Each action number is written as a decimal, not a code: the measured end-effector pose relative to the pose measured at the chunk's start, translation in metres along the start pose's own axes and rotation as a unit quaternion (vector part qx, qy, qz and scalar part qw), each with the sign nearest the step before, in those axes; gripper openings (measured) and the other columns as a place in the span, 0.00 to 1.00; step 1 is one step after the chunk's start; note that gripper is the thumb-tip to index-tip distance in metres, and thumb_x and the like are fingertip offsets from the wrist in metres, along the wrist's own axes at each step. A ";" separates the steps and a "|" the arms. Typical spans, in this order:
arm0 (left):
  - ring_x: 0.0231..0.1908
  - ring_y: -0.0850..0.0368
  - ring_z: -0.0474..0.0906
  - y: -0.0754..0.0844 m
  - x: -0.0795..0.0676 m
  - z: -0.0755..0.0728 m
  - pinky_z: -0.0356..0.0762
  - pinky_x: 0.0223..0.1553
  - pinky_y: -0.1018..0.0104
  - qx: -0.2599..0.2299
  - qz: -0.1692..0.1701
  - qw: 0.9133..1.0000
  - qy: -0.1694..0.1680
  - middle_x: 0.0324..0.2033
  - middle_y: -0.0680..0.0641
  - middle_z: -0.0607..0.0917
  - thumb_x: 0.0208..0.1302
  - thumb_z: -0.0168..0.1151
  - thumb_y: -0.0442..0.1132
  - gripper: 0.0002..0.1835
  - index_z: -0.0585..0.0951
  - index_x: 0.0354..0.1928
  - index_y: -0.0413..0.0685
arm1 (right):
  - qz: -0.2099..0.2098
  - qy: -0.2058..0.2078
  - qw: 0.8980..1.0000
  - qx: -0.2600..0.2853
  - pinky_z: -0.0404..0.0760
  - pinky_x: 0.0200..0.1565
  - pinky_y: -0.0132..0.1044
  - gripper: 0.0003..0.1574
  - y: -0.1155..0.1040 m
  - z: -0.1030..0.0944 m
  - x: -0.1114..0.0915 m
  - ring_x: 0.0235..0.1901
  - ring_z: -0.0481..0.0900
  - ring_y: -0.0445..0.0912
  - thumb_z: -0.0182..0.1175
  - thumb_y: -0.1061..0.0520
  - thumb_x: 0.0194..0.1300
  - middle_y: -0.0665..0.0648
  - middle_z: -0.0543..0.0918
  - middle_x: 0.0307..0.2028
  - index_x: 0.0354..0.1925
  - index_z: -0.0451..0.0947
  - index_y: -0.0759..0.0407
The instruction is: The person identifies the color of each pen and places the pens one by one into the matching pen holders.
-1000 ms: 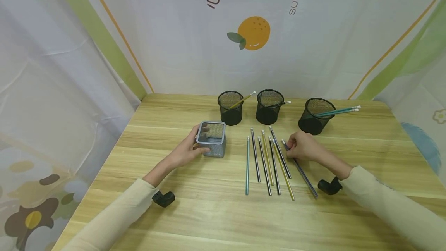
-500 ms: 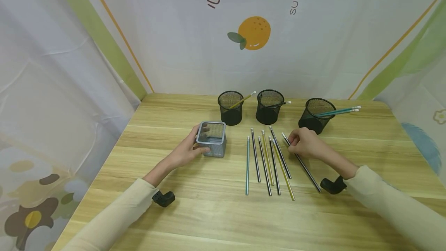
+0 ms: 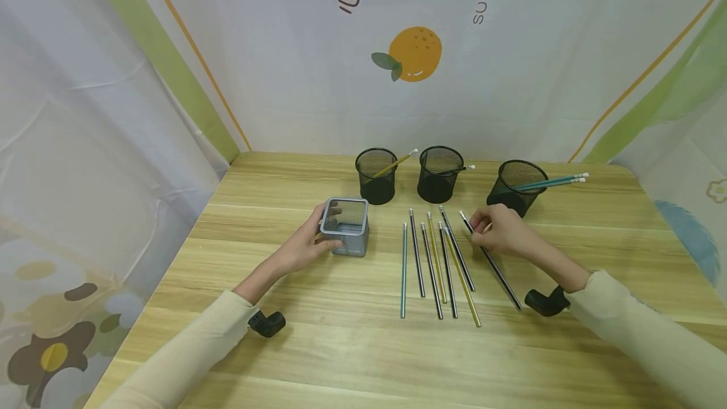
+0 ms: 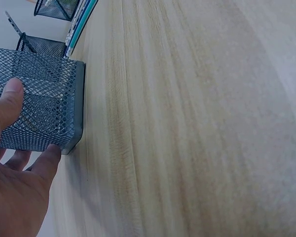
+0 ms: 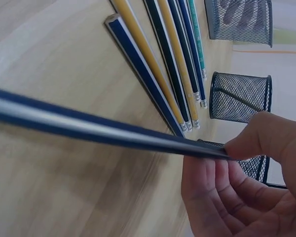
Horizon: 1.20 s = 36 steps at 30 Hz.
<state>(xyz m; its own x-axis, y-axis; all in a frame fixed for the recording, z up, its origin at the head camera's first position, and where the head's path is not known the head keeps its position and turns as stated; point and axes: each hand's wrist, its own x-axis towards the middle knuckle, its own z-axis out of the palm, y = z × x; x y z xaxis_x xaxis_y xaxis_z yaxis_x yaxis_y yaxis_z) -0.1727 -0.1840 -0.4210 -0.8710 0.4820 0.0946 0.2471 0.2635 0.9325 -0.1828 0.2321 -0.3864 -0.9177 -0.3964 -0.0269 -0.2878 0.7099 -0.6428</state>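
My left hand (image 3: 300, 250) holds a grey square mesh pencil holder (image 3: 351, 243), its thumb on the near side and its fingers around the left and far sides. The holder stands upright on the table. In the right wrist view, my right hand (image 5: 246, 192) pinches a dark blue striped pencil (image 5: 113, 133) between thumb and fingers near the eraser end. That pencil slants above the table, to the right of the row of pencils. Teal, yellow and dark pencils (image 3: 404, 270) lie roughly side by side between the two hands, erasers pointing away from me.
Three black round mesh cups stand along the back. The left cup (image 3: 377, 189) has a yellow pencil, the middle cup (image 3: 435, 188) a dark one, and the right cup (image 3: 502, 197), close behind my right hand, two teal ones. A white curtain (image 3: 318, 106) hangs behind the table (image 3: 318, 346).
My right hand has shifted slightly away and to the right, drawing the dark blue pencil with it and off the table. The left hand and the grey holder have stayed in place.
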 end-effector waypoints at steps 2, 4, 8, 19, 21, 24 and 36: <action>0.69 0.30 0.59 0.000 0.000 0.000 0.69 0.65 0.48 0.001 0.000 1.000 0.000 0.71 0.28 0.60 0.67 0.62 0.21 0.45 0.49 0.79 0.40 | 0.001 0.002 1.000 0.010 0.80 0.25 0.36 0.06 0.000 0.000 0.000 0.24 0.78 0.45 0.64 0.67 0.57 0.53 0.81 0.27 0.36 0.80 0.67; 0.69 0.30 0.60 0.000 0.000 0.000 0.69 0.65 0.48 0.002 0.000 1.000 0.001 0.71 0.28 0.60 0.67 0.62 0.21 0.45 0.49 0.79 0.40 | 0.002 0.005 1.000 0.017 0.81 0.25 0.36 0.06 0.001 0.000 0.000 0.25 0.79 0.45 0.64 0.67 0.58 0.53 0.81 0.28 0.36 0.80 0.67; 0.69 0.31 0.60 0.000 0.000 0.000 0.69 0.65 0.47 0.005 0.000 1.000 0.003 0.71 0.28 0.60 0.67 0.62 0.21 0.45 0.49 0.79 0.41 | 0.000 0.012 1.000 0.026 0.83 0.25 0.37 0.06 0.002 -0.002 0.000 0.27 0.80 0.46 0.63 0.67 0.58 0.54 0.81 0.29 0.37 0.79 0.66; 0.69 0.31 0.60 0.000 0.000 0.001 0.69 0.65 0.47 0.004 -0.001 1.000 0.003 0.71 0.29 0.61 0.67 0.62 0.21 0.45 0.49 0.79 0.41 | -0.009 0.026 0.999 0.036 0.79 0.26 0.36 0.07 -0.010 -0.019 -0.003 0.26 0.80 0.48 0.60 0.68 0.61 0.56 0.82 0.31 0.40 0.78 0.68; 0.69 0.30 0.60 -0.001 0.000 0.000 0.68 0.66 0.46 0.007 0.000 1.000 0.003 0.71 0.29 0.60 0.67 0.62 0.21 0.45 0.49 0.79 0.41 | -0.010 0.028 0.999 0.046 0.79 0.26 0.36 0.08 -0.012 -0.022 -0.004 0.27 0.80 0.48 0.60 0.69 0.62 0.56 0.82 0.32 0.41 0.77 0.69; 0.69 0.30 0.59 -0.001 -0.001 0.000 0.68 0.66 0.45 0.008 0.001 1.000 0.003 0.71 0.28 0.60 0.67 0.62 0.21 0.45 0.49 0.79 0.41 | -0.007 0.028 0.998 0.064 0.81 0.27 0.36 0.09 -0.015 -0.024 -0.005 0.28 0.80 0.49 0.59 0.69 0.64 0.58 0.82 0.33 0.43 0.77 0.70; 0.70 0.31 0.59 0.000 -0.001 0.001 0.69 0.65 0.46 0.007 -0.003 1.000 0.003 0.72 0.30 0.59 0.67 0.62 0.21 0.45 0.49 0.79 0.41 | -0.021 0.079 0.991 0.105 0.86 0.32 0.36 0.10 -0.021 -0.026 -0.008 0.33 0.82 0.48 0.58 0.69 0.67 0.61 0.82 0.36 0.47 0.76 0.72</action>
<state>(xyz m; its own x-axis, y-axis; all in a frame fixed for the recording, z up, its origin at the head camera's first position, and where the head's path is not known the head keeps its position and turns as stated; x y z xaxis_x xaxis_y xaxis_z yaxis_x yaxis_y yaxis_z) -0.1716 -0.1835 -0.4212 -0.8747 0.4761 0.0904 0.2473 0.2781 0.9282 -0.1765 0.2356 -0.3525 -0.9422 -0.3153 0.1134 -0.2789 0.5506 -0.7868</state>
